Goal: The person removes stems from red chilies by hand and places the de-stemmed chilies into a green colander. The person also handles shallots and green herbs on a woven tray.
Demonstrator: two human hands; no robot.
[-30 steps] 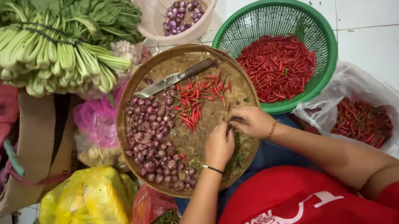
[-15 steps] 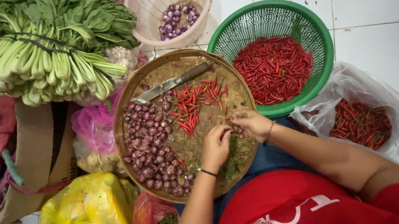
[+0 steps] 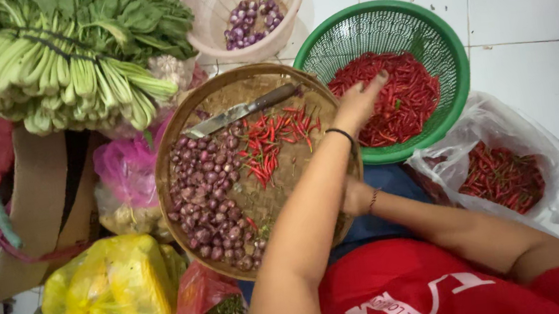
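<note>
A: Left hand (image 3: pixel 359 102) is down on the red chillies (image 3: pixel 406 97) in the green basket (image 3: pixel 457 80), fingers loosely spread, gripping nothing I can see.

B: Right hand (image 3: pixel 354 197)?

A: At the woven tray (image 3: pixel 172 134) rim, fingers hidden, can't tell.

B: That crossing forearm could tip the tray and spill the shallots (image 3: pixel 202 187) and knife (image 3: pixel 239 111).

A clear plastic bag (image 3: pixel 505 166) of red chillies lay right of the fingers (image 3: pixel 370 87); yellow bag (image 3: pixel 109 295) and pink bag (image 3: pixel 128 171) lay left.

The left forearm (image 3: pixel 302 231) hides the right hand (image 3: pixel 353 196); the picture's edge crops the pink basket (image 3: pixel 206 4).
</note>
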